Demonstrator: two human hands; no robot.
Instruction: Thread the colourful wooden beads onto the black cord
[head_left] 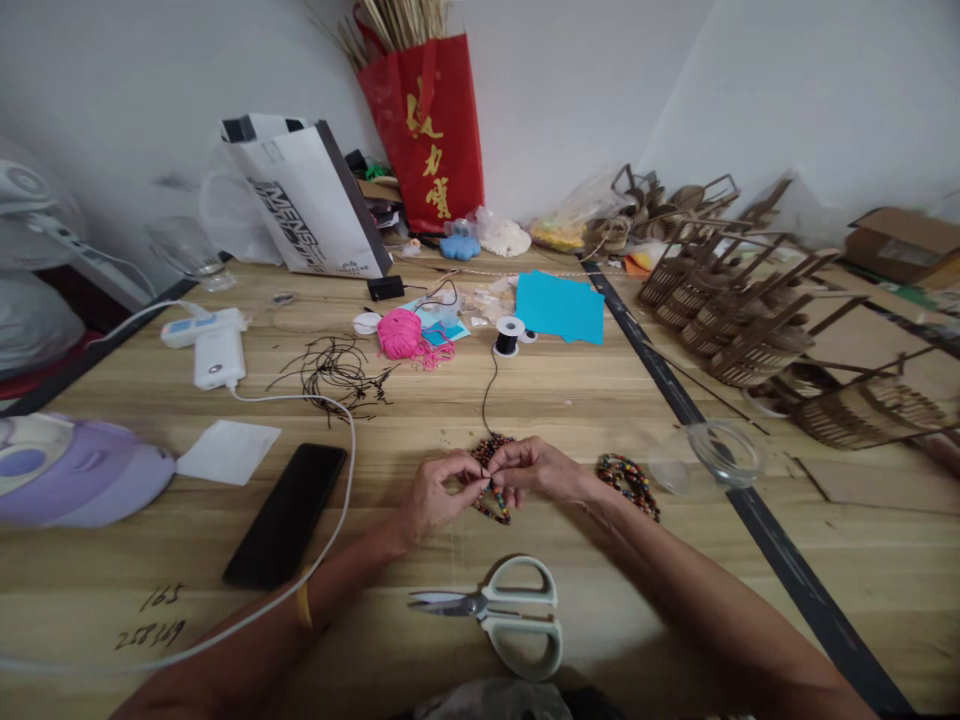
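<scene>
My left hand (444,492) and my right hand (541,470) meet over the middle of the table, thumbs and forefingers pinched close together. Between them they grip a thin black cord (487,395), which runs back to a white spool (509,337) wound with black thread. Strings of small multicoloured beads (493,515) lie right under and behind my fingers, partly covered by them. To the right of my right hand rests a second coil of beads (628,484). Nearer to me, scissors (501,606) with pale handles lie with the blades pointing left.
On the left are a black phone (286,515), a white cable (341,500) and cut black cords (334,375). Pink yarn (401,333) and blue sheets (559,306) lie farther back. Several woven baskets (757,340) and a clear round container (724,455) stand on the right.
</scene>
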